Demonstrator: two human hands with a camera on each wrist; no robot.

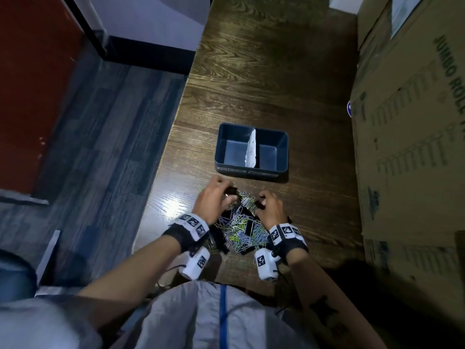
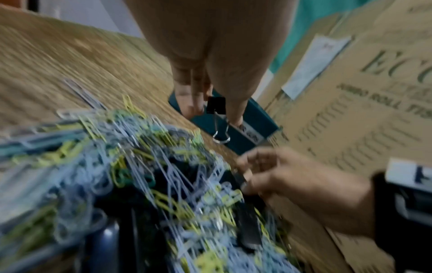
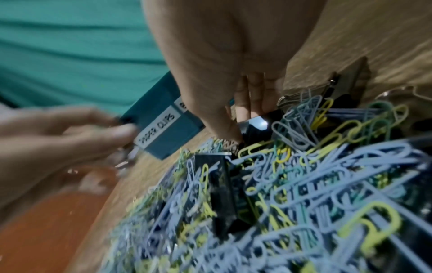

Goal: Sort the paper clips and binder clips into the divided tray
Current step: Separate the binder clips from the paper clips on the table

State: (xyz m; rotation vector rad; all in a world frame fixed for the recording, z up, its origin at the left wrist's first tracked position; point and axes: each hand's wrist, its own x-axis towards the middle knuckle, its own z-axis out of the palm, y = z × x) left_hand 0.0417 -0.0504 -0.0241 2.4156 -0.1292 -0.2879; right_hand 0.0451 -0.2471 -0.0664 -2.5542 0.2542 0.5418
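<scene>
Clips lay heaped (image 1: 240, 226) just before the divided tray (image 1: 251, 170) (both compartments bare); left hand (image 1: 214, 200) pinched a binder clip (image 2: 216, 105) for sorting — right hand (image 1: 271, 210) grasped another (image 3: 256, 127).

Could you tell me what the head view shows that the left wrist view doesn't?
Only the head view shows the tray's two bare compartments and white divider. Only the left wrist view shows the left hand pinching a small black binder clip with its wire handles hanging down. Both show the clip pile, the right hand and the cardboard boxes.
</scene>
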